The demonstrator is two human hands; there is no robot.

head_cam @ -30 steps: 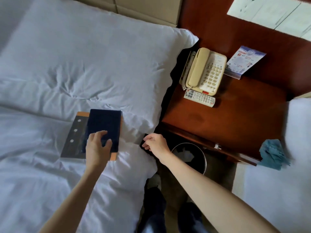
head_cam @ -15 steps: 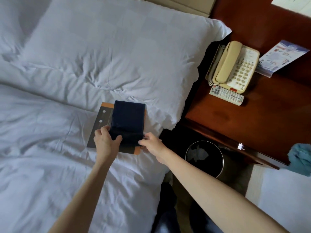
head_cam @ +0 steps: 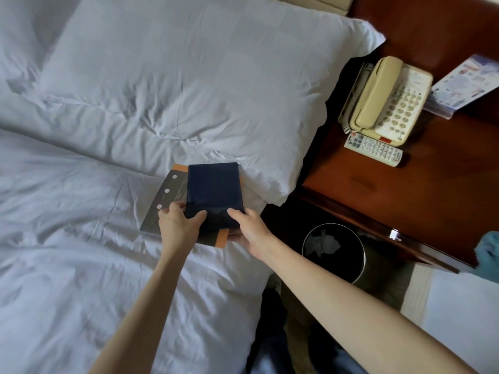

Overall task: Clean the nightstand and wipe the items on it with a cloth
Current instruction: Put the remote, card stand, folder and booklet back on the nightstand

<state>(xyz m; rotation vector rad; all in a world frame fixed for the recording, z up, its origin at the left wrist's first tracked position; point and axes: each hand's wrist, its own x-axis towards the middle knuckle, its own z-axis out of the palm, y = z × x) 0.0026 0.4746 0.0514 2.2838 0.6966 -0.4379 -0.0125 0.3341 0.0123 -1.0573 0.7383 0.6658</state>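
Both hands (head_cam: pixel 210 225) on dark folder (head_cam: pixel 213 190) (on bed (head_cam: pixel 81 238)), bin (head_cam: pixel 333 251) beside

A glossy red-brown wooden nightstand (head_cam: pixel 405 201) is reflecting light under a smooth cream plastic telephone (head_cam: pixel 386 101). Wrinkled matt white cotton bedding (head_cam: pixel 108 130) is carrying a matt dark folder (head_cam: pixel 214 190).

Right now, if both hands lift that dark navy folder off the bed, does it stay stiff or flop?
Probably stiff: the dark navy rectangular folder keeps straight edges and square corners on the soft white duvet. Its smooth cover may slide on the grey-and-orange card beneath it.
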